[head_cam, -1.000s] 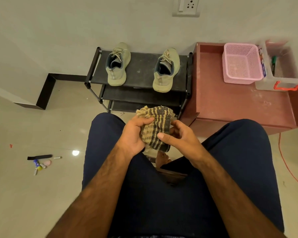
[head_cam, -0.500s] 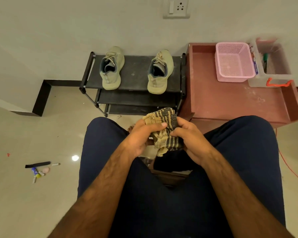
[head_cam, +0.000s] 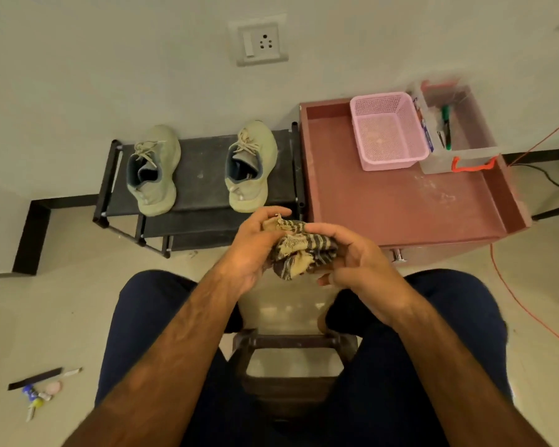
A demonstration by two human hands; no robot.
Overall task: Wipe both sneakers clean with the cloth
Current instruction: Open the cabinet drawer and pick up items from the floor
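Sneakers (head_cam: pixel 162 146) point toes at wall (head_cam: pixel 110 59) — heels toward cloth (head_cam: pixel 299 253).

Woven striped cloth (head_cam: pixel 299 250) w/ frayed edge, matt knit sneakers (head_cam: pixel 154 171), glossy floor (head_cam: pixel 46 317), pink plastic mesh basket (head_cam: pixel 388 130).

My cloth (head_cam: pixel 299 253) is tan with dark grey stripes. The left sneaker (head_cam: pixel 155 175) and the right sneaker (head_cam: pixel 252 169) are both pale olive green, with beige laces and grey-blue linings. The rack (head_cam: pixel 204 162) under them is black. To its right the cabinet (head_cam: pixel 400 201) is reddish brown, and the basket (head_cam: pixel 388 133) at its far end is pink mesh. The clear box (head_cam: pixel 478 130) beside it has an orange-red handle. My trousers (head_cam: pixel 149 317) are navy — the floor (head_cam: pixel 62 317) is cream.
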